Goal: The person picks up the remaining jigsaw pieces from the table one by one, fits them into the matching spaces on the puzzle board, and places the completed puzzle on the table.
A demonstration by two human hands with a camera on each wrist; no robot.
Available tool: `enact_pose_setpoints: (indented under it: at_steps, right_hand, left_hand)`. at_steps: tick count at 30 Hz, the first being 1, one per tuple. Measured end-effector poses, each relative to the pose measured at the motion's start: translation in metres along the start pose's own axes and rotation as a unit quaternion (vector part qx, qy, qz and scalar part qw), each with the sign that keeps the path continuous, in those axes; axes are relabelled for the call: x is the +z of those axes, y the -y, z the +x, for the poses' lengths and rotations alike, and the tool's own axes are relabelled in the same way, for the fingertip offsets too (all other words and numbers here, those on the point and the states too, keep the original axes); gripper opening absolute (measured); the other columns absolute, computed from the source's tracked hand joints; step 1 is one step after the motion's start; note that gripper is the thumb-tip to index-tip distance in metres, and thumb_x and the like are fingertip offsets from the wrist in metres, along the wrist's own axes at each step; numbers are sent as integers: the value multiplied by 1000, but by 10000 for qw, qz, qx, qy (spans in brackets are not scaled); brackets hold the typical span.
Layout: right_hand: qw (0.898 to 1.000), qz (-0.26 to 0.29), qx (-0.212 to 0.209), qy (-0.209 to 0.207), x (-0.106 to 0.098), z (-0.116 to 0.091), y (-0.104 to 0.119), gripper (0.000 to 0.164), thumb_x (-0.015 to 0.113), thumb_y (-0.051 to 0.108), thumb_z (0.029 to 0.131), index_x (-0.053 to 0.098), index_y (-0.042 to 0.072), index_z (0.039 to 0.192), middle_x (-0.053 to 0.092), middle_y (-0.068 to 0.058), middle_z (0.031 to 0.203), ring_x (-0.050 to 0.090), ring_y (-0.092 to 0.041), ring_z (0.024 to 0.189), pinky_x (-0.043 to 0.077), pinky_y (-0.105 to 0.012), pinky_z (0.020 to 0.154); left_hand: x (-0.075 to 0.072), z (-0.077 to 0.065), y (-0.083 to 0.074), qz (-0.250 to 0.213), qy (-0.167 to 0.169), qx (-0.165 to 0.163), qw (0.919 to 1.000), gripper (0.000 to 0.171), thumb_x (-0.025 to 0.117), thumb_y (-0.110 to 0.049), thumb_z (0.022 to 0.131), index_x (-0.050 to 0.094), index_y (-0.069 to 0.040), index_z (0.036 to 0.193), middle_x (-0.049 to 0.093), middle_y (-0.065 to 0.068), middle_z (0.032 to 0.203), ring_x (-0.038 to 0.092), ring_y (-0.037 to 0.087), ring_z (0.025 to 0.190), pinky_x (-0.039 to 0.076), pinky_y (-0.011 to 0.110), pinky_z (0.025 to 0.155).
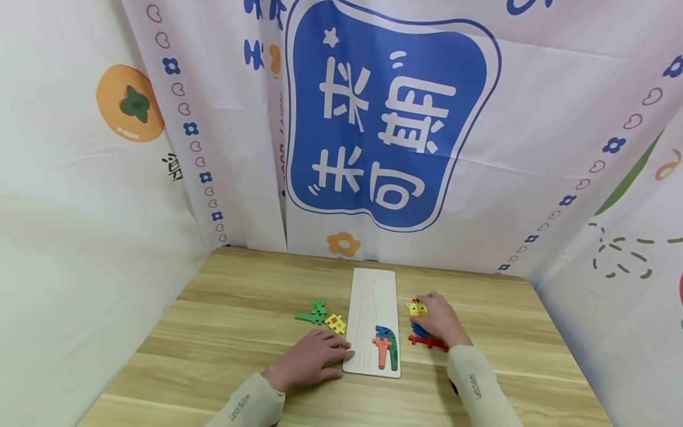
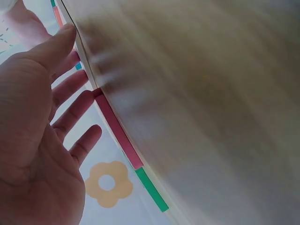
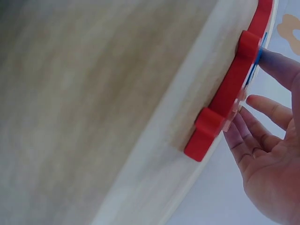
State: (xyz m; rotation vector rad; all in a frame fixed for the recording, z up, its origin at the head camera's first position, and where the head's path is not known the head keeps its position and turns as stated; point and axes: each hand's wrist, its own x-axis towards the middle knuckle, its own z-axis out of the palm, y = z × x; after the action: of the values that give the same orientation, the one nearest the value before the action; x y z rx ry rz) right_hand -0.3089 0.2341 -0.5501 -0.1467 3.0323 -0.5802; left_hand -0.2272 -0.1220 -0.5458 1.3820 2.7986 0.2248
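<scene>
A white puzzle board (image 1: 368, 296) lies on the table, with blue, dark green and orange pieces (image 1: 381, 350) fitted at its near right corner. My left hand (image 1: 315, 359) rests at the board's left edge, fingers loosely spread. My right hand (image 1: 440, 317) pinches a yellow puzzle piece (image 1: 416, 308) with an animal face, right of the board. Beneath that hand, a blue piece (image 1: 418, 330) and a long red piece (image 1: 427, 341) lie on the table. The red piece (image 3: 229, 89) looms large in the right wrist view, with fingers beyond it.
Left of the board lie green puzzle pieces (image 1: 318, 307) and a yellow piece (image 1: 335, 323) with a red spot, just beyond my left fingers. The wooden table (image 1: 240, 308) ends at a printed cloth (image 1: 256, 196) behind, with cloth walls on both sides.
</scene>
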Motion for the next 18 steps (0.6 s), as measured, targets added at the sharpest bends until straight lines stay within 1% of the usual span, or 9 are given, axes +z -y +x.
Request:
enact_pose_setpoints:
  at_steps: [4,6,8,9,11,12,14,15,18]
  right_hand:
    - [9999,78,92,-49,-2,1,2,65,79,37,91,60,0,141,58,-22,133,59,-34,110,51,-57,102]
    - [9993,316,143,-130,-2,1,2,65,78,36,92,58,0,143,56,-24,136,59,-35,111,51,-58,102]
    - [9969,724,205,-226,-3,0,1,66,76,36,94,56,0,146,53,-27,140,60,-34,108,54,-55,98]
    - [9935,1089,259,-228,-4,-1,1,67,75,35,95,54,1,147,51,-28,143,61,-34,103,57,-54,92]
    - [9808,1902,399,-184,-5,-2,-1,68,75,33,96,50,3,151,49,-28,144,64,-35,90,61,-48,78]
    - [9740,2210,453,-194,-6,-2,-3,66,74,31,97,49,3,152,49,-28,145,64,-33,88,60,-43,72]
    - [9584,2784,606,-148,-8,-3,-5,63,74,25,97,49,3,151,52,-28,143,66,-33,88,59,-37,66]
    - [9521,2983,666,-134,-9,-3,-7,61,74,23,97,50,3,151,53,-27,142,67,-35,91,60,-36,65]
    - [9488,3061,753,-214,-10,-3,-11,55,74,18,97,55,3,147,56,-25,141,65,-30,107,59,-31,76]
  left_hand:
    - [1,0,0,115,-17,15,9999,44,60,-45,103,62,-29,144,63,-9,142,56,13,133,43,41,113]
    - [1,1,-1,172,-17,35,9998,43,60,-45,104,63,-29,144,63,-9,142,56,14,133,44,41,113]
    - [1,1,-1,204,-11,48,9998,43,60,-44,104,62,-28,144,63,-9,143,56,14,133,44,41,112]
    - [1,0,-2,206,-1,44,9998,44,60,-44,104,62,-28,144,63,-9,143,55,14,134,44,41,112]
    - [1,0,-2,221,-22,56,9997,44,59,-44,104,62,-27,145,63,-8,143,55,15,134,44,41,112]
    - [1,0,-2,221,-35,62,9997,44,59,-44,104,61,-27,145,63,-8,143,55,15,134,44,41,111]
    - [1,-1,-2,217,-55,68,9997,45,59,-44,104,61,-27,145,63,-7,143,55,15,134,45,41,111]
    - [1,-1,-2,215,-60,75,9997,45,59,-45,104,61,-27,145,63,-7,143,55,15,134,45,41,110]
    - [1,-1,-1,204,-51,70,9998,46,59,-47,104,61,-27,146,62,-8,144,55,15,134,45,41,110]
